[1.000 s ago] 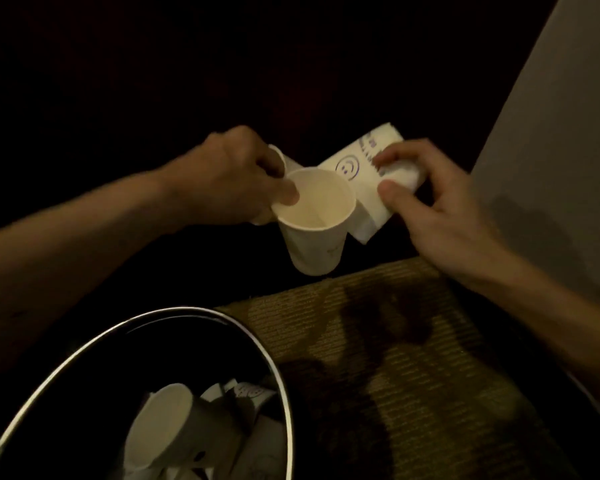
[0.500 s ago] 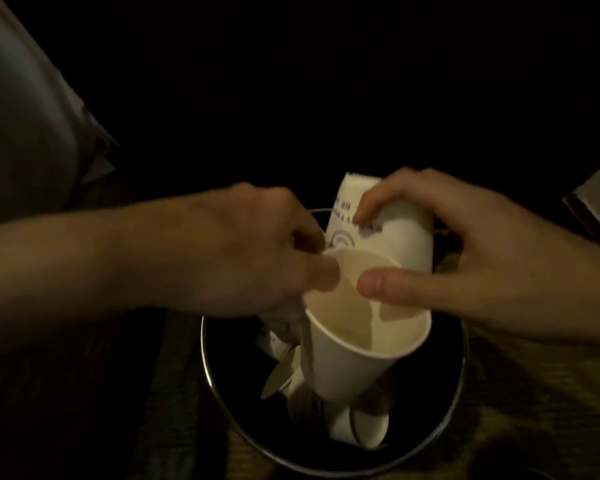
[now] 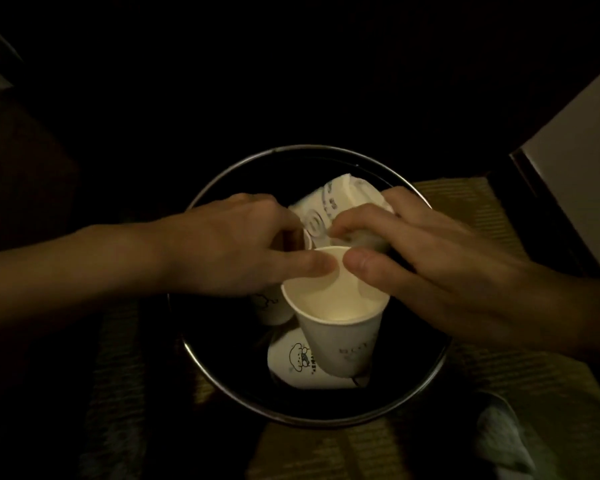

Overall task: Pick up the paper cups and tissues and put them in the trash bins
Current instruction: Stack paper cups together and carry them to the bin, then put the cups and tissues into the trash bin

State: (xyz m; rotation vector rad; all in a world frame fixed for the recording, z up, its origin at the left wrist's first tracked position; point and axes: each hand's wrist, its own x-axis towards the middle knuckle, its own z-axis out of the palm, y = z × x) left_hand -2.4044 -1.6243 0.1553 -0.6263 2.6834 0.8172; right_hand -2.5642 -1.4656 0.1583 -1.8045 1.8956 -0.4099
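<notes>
Over the trash bin point(image 3: 312, 421) mouth, both hands meet near centre. Left hand point(image 3: 243, 247), forearm at 9 o'clock: fingers curled, thumb pinching the rim of an open-end-up paper cup point(image 3: 336, 317). Second cup point(image 3: 272, 308) is mostly hidden under that palm; can't tell how it's gripped. Right hand point(image 3: 430, 268), forearm at 3 o'clock: fingers wrapped round a folded printed tissue point(image 3: 336, 199) that sticks out toward 12 o'clock, thumb touching the same cup rim. Held cup sits inside the bin's ring, slightly tilted. At 6 o'clock beneath it, a printed cup point(image 3: 298, 362) lies on its side in the bin. Bin is round, dark, metal-rimmed, on ribbed carpet point(image 3: 499, 393). Pale panel point(image 3: 575, 161) at 2 o'clock.
</notes>
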